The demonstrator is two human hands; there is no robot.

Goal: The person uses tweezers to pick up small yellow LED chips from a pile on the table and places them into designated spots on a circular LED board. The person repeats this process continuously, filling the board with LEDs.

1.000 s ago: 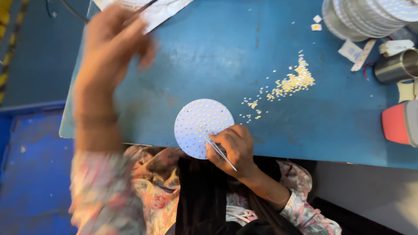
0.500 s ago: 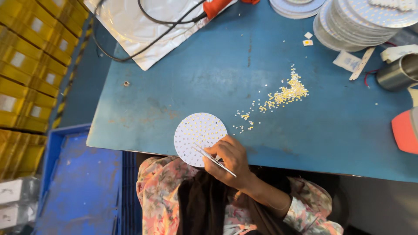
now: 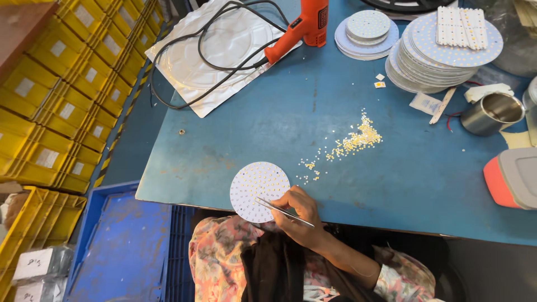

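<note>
At the worktop's (image 3: 235, 134) near edge lies a round white board (image 3: 259, 191) studded with small yellowish chips, seemingly well filled, though I cannot tell which spots remain bare. The right hand (image 3: 299, 215) pinches thin metal tweezers (image 3: 282, 211) over it. A loose scatter of tiny yellow chips (image 3: 352, 141) waits mid-worktop. The left hand is out of sight.
</note>
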